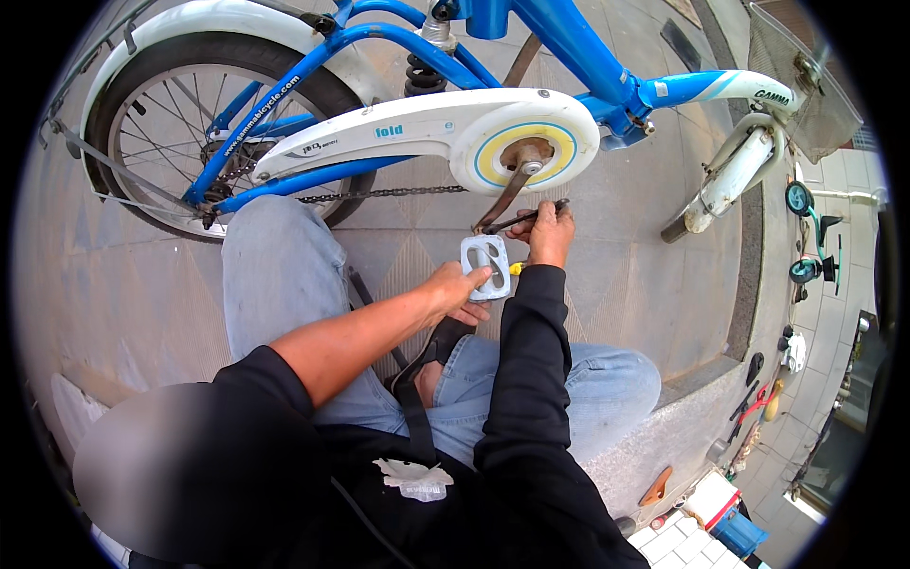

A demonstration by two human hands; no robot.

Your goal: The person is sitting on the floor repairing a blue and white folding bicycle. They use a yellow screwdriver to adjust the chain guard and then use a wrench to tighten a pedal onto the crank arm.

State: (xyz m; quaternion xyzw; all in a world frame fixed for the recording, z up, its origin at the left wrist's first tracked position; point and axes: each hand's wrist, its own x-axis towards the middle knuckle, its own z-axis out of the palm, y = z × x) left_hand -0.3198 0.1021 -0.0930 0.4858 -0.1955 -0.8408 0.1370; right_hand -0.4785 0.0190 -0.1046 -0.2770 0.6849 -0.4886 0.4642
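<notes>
My left hand [455,289] grips a pale grey pedal [471,248] with fingers around its body, just below the end of a rusty crank arm [509,190]. My right hand [547,234] is closed on a dark wrench [512,222], which reaches to the joint of pedal and crank. A small yellow piece [516,268], partly hidden, sits at the pedal's right side. The crank is on a blue bicycle [616,76] with a white chain guard [370,133] and a bare stretch of chain [398,191] below it.
The rear wheel [123,137] stands at upper left, the front fork [720,185] at right. My bent legs rest on the pavement [142,303]. Along a stone ledge [626,427] at right lie red-handled cutters [756,403] and other tools, a blue box [737,526] and a small teal scooter [817,228].
</notes>
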